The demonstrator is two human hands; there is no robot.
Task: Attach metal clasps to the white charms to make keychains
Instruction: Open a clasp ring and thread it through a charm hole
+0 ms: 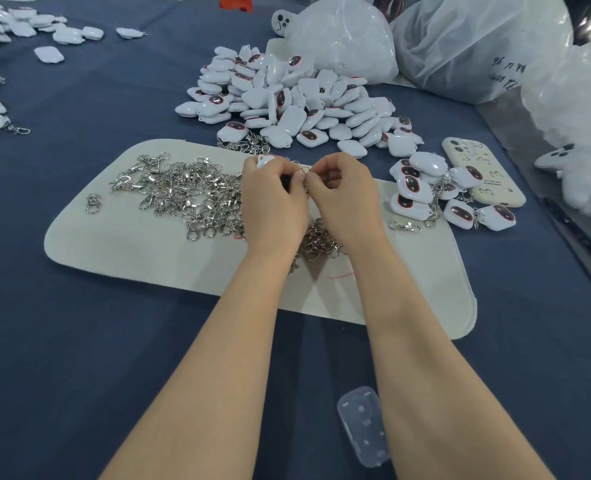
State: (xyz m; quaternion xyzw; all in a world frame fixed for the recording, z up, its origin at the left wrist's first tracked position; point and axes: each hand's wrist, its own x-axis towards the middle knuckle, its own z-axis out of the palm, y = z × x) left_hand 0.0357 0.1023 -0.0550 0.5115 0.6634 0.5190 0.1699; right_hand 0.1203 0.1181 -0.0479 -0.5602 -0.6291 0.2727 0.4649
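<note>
View: head camera, looking forward and down over both forearms.
Surface: dark blue cloth (79, 341) covers the whole table.
Work mat: cream felt mat (141, 258) with rounded corners, lying flat on the cloth beneath the hands.
Left hand (273, 202): fingers curled; holds a white charm (265, 161), whose edge shows above the knuckles.
Right hand (344, 199): fingers curled; thumb and forefinger pinch a metal clasp (303, 172) by its ring, right beside the left hand's fingertips.
Task item location: charm and clasp meet between the two hands, above the far half of the mat. Whether they are joined cannot be told.
Clasp supply: loose heap of clasps (186, 192) on the mat, left of and under the hands; one stray clasp (92, 203) lies apart near the mat's left end.
Charm supply: charm pile (297, 95) on the cloth just beyond the mat.
Finished keychains (422, 192): small cluster with clasps fitted, at the mat's right end.
Phone (484, 171): in a cream case, touching that cluster.
Clear plastic case (363, 424): on the cloth, between the forearms, near the lower edge.
Far side: translucent plastic bags (477, 46) stand behind the charm pile.
Far left: further scattered charms (27, 26) on the cloth.
</note>
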